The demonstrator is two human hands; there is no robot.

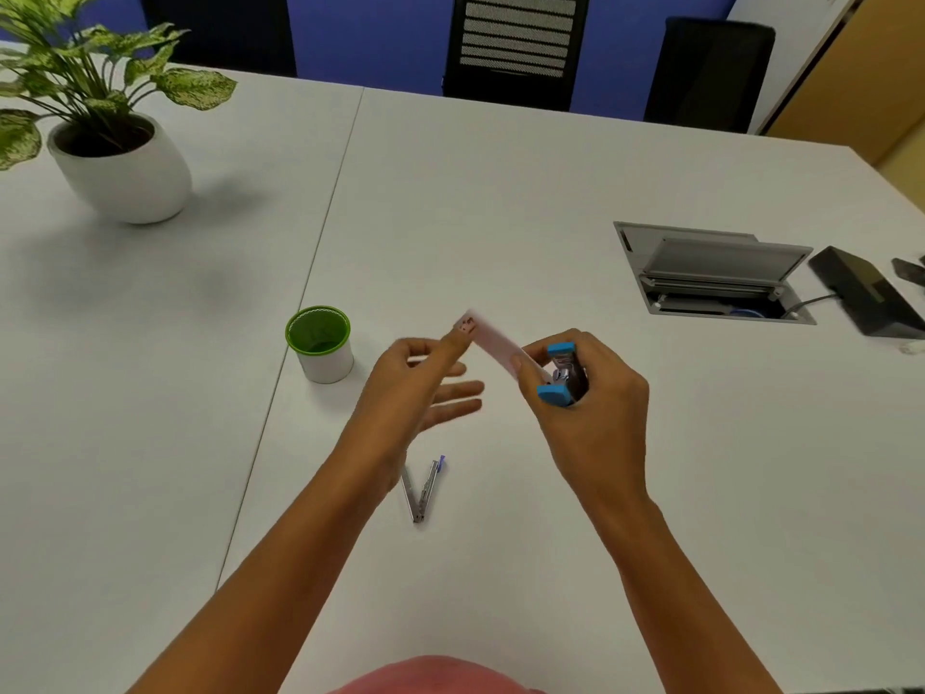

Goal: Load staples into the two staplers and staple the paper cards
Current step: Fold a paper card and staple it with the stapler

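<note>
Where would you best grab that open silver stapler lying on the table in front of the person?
At the hinge, the near end where its two arms meet. The silver stapler lies flat on the table, spread in a V, so the far tips sit too wide apart to pinch together. Probably best to come straight down from above, with fingers on either side of the hinge.

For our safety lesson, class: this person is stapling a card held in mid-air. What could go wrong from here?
1. A fingertip of the right hand rests on the card close to the mouth of the blue stapler; it might get pinched.
2. The card hangs above the table, and the left hand pinches only its far end, so the staple may land crooked.
3. The open stapler lies by the left forearm and could get knocked.
</note>
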